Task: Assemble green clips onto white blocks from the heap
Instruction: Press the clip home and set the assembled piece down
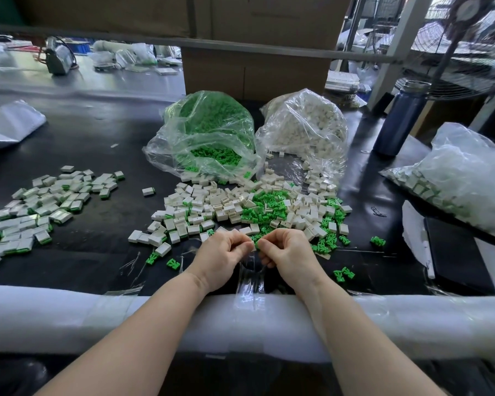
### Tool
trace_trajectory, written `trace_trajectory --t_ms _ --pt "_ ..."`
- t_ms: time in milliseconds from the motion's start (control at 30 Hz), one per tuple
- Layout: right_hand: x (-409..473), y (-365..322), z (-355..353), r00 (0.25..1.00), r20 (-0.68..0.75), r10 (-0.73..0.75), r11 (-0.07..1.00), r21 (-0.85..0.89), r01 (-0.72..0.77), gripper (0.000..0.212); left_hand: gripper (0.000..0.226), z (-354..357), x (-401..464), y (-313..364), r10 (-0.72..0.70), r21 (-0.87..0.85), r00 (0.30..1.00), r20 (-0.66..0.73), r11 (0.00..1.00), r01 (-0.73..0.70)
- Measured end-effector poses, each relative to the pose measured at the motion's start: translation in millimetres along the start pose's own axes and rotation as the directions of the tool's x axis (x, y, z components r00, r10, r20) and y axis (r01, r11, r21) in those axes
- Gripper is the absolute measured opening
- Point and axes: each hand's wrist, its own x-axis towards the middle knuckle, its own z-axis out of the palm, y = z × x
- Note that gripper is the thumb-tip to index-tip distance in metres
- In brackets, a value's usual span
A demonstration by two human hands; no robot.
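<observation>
- Head view shows your left hand (pixel 225 254) and right hand (pixel 286 252) brought together just in front of the mixed heap (pixel 255 207), fingertips almost touching.
- Your right hand is pinched closed on a green clip (pixel 257 243); a sliver of green shows between its fingertips.
- Your left hand is curled nearly closed too, but whether it holds a white block you cannot tell from here, since the fingers hide whatever is inside.
- Judging by the pose, you are at the joining step: clip meeting block between the two hands.
- Next move likely calls for lining the clip up with the block's slot and pressing it home, then checking it sits flush.
- Finished pieces (pixel 40 207) lie spread on the black table (pixel 97 155) well to your left; that looks like where the joined part goes.
- Supply is close: the bag of green clips (pixel 209 132) and the bag of white blocks (pixel 306 130) lie open behind the heap, and loose clips (pixel 344 273) sit near your right wrist.
</observation>
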Motion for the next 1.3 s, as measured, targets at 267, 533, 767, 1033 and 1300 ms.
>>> trace_trajectory --t_ms 267,533,767,1033,1300 --pt "0.3 -0.3 -2.0 0.999 0.045 -0.004 0.998 -0.064 0.007 0.017 0.01 0.5 0.0 -0.9 0.03 0.058 0.999 0.024 0.998 -0.032" --pt "0.6 1.3 -2.3 0.999 0.044 -0.021 0.997 -0.072 0.024 0.018 0.013 1.0 -0.5 0.0 0.043 0.08 0.999 0.016 0.996 -0.044" --pt "1.5 1.7 -0.1 0.997 -0.056 -0.06 0.994 0.088 0.065 0.013 0.014 4.8 -1.2 2.3 0.064 -0.009 0.997 -0.044 0.998 -0.064" --pt "0.5 1.3 -2.3 0.996 -0.078 -0.041 0.986 0.158 0.053 0.017 0.013 5.8 -1.2 2.7 0.074 0.043 0.994 -0.078 0.997 -0.071" --pt "1.1 1.4 -0.7 0.997 -0.068 -0.021 0.997 0.072 0.026 0.017 0.008 1.1 -1.4 3.7 0.02 -0.117 0.998 -0.055 0.993 -0.027"
